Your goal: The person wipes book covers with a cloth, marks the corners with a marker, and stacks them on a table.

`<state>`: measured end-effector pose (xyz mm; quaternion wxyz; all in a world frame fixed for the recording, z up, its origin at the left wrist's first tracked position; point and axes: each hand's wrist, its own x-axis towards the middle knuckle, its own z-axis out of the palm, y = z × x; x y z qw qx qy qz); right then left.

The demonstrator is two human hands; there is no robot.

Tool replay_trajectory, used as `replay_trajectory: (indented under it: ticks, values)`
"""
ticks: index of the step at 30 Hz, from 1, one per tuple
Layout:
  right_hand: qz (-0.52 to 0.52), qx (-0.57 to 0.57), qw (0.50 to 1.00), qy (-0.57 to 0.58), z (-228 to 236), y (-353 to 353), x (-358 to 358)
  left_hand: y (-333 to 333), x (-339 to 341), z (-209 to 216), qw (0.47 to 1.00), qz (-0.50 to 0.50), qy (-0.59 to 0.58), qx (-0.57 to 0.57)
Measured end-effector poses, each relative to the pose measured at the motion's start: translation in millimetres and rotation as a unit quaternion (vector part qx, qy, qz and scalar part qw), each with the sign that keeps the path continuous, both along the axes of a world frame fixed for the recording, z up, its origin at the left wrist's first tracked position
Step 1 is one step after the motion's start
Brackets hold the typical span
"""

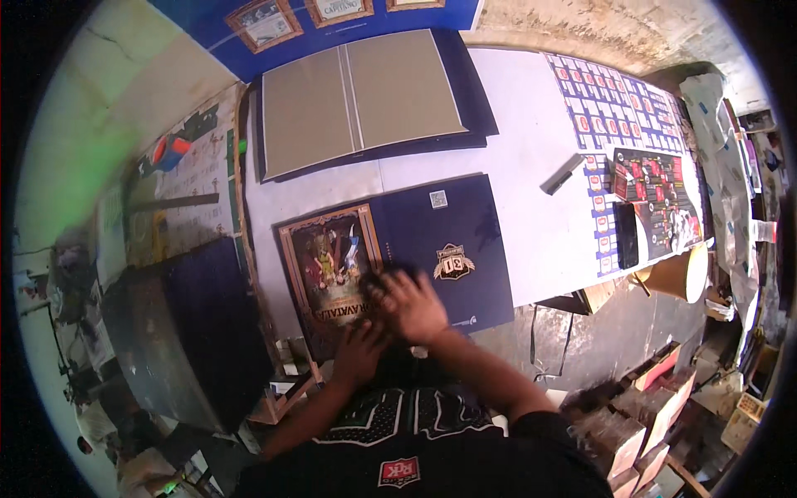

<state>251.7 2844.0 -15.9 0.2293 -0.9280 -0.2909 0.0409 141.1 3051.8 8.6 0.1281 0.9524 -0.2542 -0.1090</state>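
Note:
A printed cover sheet [490, 249] in dark blue lies spread on the white table, with a framed colour picture [332, 257] on its left half and a gold emblem on the right. My right hand [415, 309] presses down near its middle fold, fingers bent over a dark, cloth-like wad [404, 272] whose kind is hard to make out. Close by, my left hand [361, 353] lies on the near edge of the picture half, fingers stretched out. The two hands nearly meet, hiding part of the fold.
Beyond the cover, grey boards [398, 83] rest on dark blue sheets. To the right lie a black-and-grey marker-like tool [564, 174], a black phone [627, 236] and printed sheets [664, 195]. A roll of tape [170, 153] sits at left. Cartons [618, 432] stand on the floor at right.

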Motion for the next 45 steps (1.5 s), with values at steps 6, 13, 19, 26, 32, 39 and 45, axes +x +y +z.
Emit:
replay_trajectory:
  ticks: [6,13,19,26,32,39,45]
  values:
    - [-0.239,-0.156,0.942,-0.175,-3.7,-21.1,128.3,2.5,3.6,-0.4,1.0,-0.002,0.0,-0.028]
    - [-0.082,-0.164,0.975,-0.122,-0.1,1.7,87.5,4.4,-1.9,0.7,0.994,0.038,0.056,-0.089]
    - [-0.044,-0.131,0.99,-0.009,17.9,122.4,94.2,0.9,9.0,13.7,0.988,0.04,0.037,-0.145]
    - [0.244,-0.118,0.961,0.057,25.5,163.2,60.2,9.6,-15.8,-5.9,0.989,0.045,0.047,-0.13]
    - [0.099,-0.115,0.982,-0.114,-1.3,213.9,116.0,-4.9,-6.7,-16.1,0.992,0.032,-0.018,-0.123]
    - [-0.009,-0.17,0.964,-0.203,-28.8,104.7,124.0,0.3,-12.3,-3.6,0.99,0.041,0.012,-0.138]
    - [0.043,0.057,0.995,-0.062,-19.1,177.3,21.3,-1.6,-15.9,-30.4,0.987,0.056,0.06,-0.138]
